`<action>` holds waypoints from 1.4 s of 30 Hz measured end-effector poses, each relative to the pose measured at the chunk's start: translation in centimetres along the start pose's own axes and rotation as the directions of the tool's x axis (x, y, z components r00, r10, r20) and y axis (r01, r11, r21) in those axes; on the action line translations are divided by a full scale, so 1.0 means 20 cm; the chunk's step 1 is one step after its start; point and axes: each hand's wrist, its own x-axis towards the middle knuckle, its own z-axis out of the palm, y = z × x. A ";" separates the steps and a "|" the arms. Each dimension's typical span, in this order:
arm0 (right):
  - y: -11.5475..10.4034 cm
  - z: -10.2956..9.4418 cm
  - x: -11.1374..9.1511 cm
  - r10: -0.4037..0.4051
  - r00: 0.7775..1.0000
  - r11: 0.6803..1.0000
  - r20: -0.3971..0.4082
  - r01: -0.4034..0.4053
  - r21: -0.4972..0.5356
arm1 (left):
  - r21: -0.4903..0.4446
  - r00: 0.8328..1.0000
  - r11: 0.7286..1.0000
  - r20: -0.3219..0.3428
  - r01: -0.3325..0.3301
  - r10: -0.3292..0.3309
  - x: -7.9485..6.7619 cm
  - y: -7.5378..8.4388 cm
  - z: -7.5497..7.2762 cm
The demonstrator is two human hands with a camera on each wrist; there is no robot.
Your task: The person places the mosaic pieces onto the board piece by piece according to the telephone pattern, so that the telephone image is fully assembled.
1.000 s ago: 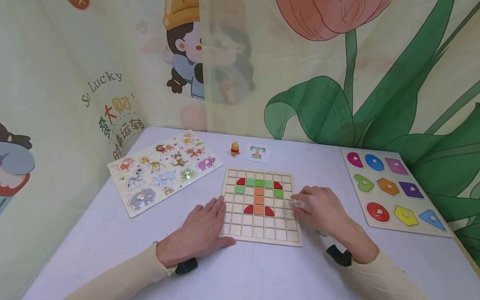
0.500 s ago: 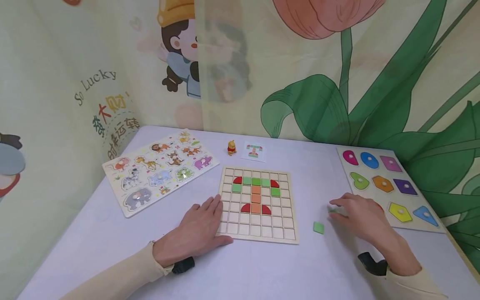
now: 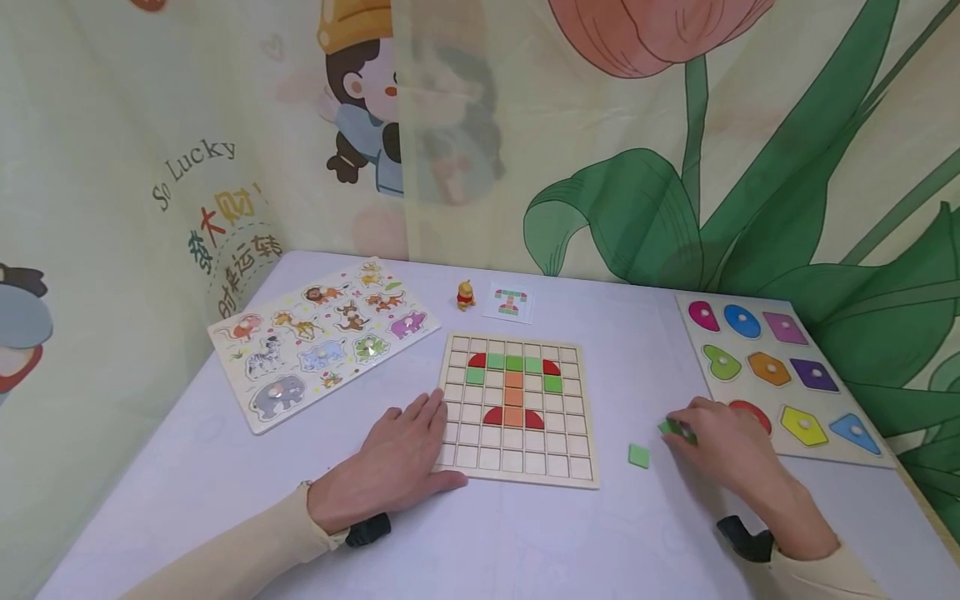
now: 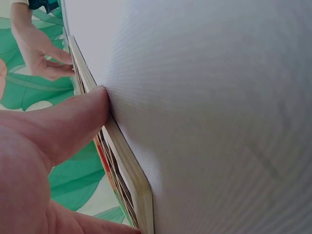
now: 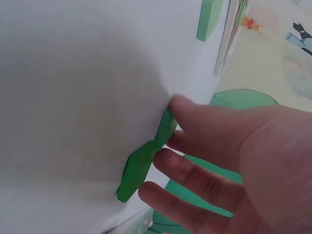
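Note:
A wooden grid board point(image 3: 487, 459) lies mid-table, with red quarter-round, green square and orange square pieces set in a T-like figure. My left hand point(image 3: 386, 467) lies flat at its left edge, fingers straight, thumb along the lower-left corner. Right of the board, my right hand point(image 3: 735, 454) pinches a green tile point(image 5: 166, 124) between thumb and fingertips. A second green tile point(image 5: 138, 170) touches it, near the other fingers. Part of these tiles is hidden by the hand in the head view. A loose green square tile point(image 3: 639, 456) lies between board and right hand.
An animal knob puzzle point(image 3: 322, 354) lies at the left. At the right is a shape puzzle point(image 3: 750, 396), partly under my right hand. A small bear figure point(image 3: 466, 294) and a pattern card point(image 3: 508, 302) are behind the board. Printed curtains back the table.
My right hand has gone from the board's right edge rightward to the green tiles, and its fingers have closed in on one. My left hand stays at the board.

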 end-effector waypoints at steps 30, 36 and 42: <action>-0.44 -0.08 0.08 -0.332 0.925 0.942 -0.186 0.315 -0.116 | 0.018 1.000 1.000 -0.011 -0.010 0.010 -0.01 0.00 0.00; -0.64 -0.08 0.14 -0.448 0.869 0.893 -0.209 0.424 -0.149 | 0.015 1.000 1.000 -0.015 -0.016 0.016 -0.01 0.00 0.00; -0.81 -0.04 0.17 -0.527 0.828 0.849 -0.190 0.509 -0.140 | 0.017 1.000 1.000 -0.014 -0.017 0.017 -0.01 0.00 0.00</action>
